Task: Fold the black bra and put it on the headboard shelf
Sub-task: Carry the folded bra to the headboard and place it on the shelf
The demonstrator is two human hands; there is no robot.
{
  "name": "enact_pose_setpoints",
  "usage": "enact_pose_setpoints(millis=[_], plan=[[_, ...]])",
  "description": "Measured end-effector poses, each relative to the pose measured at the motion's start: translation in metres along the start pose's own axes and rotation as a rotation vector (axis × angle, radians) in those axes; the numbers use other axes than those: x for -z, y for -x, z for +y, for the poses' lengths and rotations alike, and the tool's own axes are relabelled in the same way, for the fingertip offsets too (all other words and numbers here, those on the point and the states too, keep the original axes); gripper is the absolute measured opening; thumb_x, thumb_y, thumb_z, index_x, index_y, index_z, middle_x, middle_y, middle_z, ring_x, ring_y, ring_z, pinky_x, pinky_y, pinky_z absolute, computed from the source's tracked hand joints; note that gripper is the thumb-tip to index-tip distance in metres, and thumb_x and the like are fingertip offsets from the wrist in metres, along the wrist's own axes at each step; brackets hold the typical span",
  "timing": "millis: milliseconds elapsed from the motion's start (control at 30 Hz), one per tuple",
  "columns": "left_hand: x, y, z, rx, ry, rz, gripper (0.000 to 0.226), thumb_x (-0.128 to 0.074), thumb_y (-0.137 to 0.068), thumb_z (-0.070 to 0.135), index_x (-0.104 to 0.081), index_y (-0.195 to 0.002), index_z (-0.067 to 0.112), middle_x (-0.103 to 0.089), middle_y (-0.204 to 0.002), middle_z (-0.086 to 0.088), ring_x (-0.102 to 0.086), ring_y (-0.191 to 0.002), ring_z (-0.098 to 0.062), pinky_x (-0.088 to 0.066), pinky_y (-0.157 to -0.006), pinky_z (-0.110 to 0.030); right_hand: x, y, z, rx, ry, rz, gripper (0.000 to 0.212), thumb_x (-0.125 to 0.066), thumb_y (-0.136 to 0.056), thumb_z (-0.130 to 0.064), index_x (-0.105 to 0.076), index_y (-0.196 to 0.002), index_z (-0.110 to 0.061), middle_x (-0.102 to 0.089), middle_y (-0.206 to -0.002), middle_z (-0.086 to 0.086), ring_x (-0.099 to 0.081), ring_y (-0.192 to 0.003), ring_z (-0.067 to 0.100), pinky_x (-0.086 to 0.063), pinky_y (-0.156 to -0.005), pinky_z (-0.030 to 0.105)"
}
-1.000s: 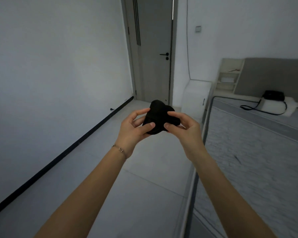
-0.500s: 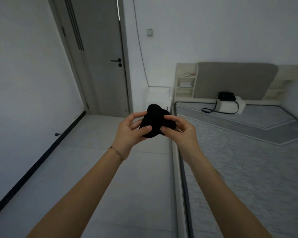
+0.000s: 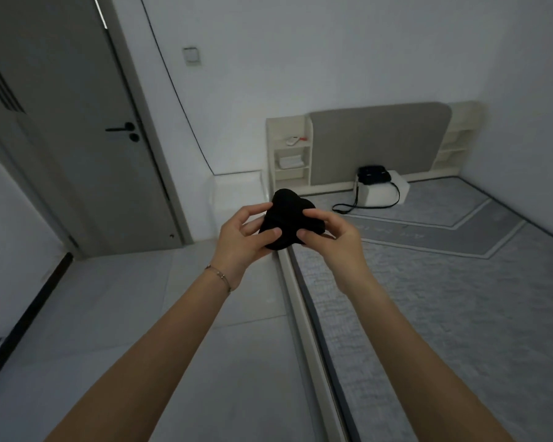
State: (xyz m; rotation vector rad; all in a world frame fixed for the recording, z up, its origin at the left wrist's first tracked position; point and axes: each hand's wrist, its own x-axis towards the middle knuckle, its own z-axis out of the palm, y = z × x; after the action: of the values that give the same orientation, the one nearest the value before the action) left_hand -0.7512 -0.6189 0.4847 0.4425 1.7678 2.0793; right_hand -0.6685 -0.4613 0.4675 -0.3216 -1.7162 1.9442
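Note:
The black bra (image 3: 289, 220) is bunched into a compact folded bundle, held at chest height in front of me. My left hand (image 3: 241, 240) grips its left side with thumb on the front. My right hand (image 3: 332, 242) pinches its right side. The cream headboard shelf (image 3: 292, 153) stands at the far left end of the grey headboard (image 3: 377, 141), well beyond the bra. Its compartments hold a few small white items. A second shelf unit (image 3: 457, 138) flanks the headboard's right end.
The bed (image 3: 444, 298) with a grey mattress fills the right side; its cream frame edge (image 3: 304, 314) runs under my hands. A black bag (image 3: 373, 175) with a strap sits on a white box (image 3: 382, 193) near the headboard. A grey door (image 3: 77, 138) is left.
The view has swung right, bringing the headboard and its shelves toward the middle. Both hands keep the same grip on the bra.

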Motion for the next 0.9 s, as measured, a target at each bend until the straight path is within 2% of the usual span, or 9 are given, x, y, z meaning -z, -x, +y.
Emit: enact_pose_setpoints(millis=[200,433,633,800,900], plan=[[0.006,-0.143,0.0,0.018,0.022,0.003,0.051,-0.071,-0.084,-0.01,-0.06,-0.13,0.008,-0.073,-0.12,-0.016,-0.073,-0.106,-0.027,-0.059,-0.091,-0.046,-0.013,-0.14,0.024,-0.037,0.003,0.002,0.035,-0.072,-0.081,0.008,-0.07,-0.113,-0.006,-0.069,-0.114,0.008,-0.074,-0.084,0.003,-0.059,-0.072,0.022],[0.029,-0.303,-0.011,0.036,0.051,0.009,0.049,-0.071,-0.084,-0.009,-0.062,-0.129,0.01,-0.075,-0.118,-0.013,-0.074,-0.106,-0.026,-0.061,-0.088,-0.044,-0.038,-0.293,0.067,-0.057,0.004,0.027,0.035,-0.073,-0.08,0.008,-0.071,-0.111,-0.007,-0.071,-0.115,0.01,-0.075,-0.086,0.007,-0.06,-0.074,0.023],[0.051,-0.454,-0.027,0.057,0.061,-0.06,0.05,-0.072,-0.084,-0.008,-0.062,-0.129,0.011,-0.073,-0.121,-0.014,-0.073,-0.108,-0.025,-0.061,-0.086,-0.041,-0.059,-0.427,0.11,-0.055,0.03,0.087,0.035,-0.074,-0.078,0.008,-0.072,-0.109,-0.008,-0.071,-0.115,0.013,-0.074,-0.087,0.009,-0.061,-0.079,0.028],[0.056,-0.563,-0.031,0.096,0.066,-0.098,0.049,-0.072,-0.084,-0.009,-0.062,-0.128,0.009,-0.074,-0.119,-0.015,-0.074,-0.106,-0.025,-0.062,-0.082,-0.037,-0.067,-0.525,0.136,-0.074,0.012,0.132,0.034,-0.074,-0.078,0.008,-0.074,-0.102,-0.016,-0.072,-0.115,0.01,-0.075,-0.089,0.011,-0.059,-0.076,0.025],[0.054,-0.626,-0.038,0.114,0.048,-0.123,0.049,-0.072,-0.083,-0.009,-0.062,-0.128,0.009,-0.073,-0.12,-0.015,-0.073,-0.107,-0.027,-0.063,-0.081,-0.037,-0.065,-0.58,0.153,-0.077,0.007,0.159,0.033,-0.073,-0.079,0.009,-0.073,-0.105,-0.012,-0.072,-0.113,0.009,-0.075,-0.087,0.009,-0.06,-0.076,0.025]])
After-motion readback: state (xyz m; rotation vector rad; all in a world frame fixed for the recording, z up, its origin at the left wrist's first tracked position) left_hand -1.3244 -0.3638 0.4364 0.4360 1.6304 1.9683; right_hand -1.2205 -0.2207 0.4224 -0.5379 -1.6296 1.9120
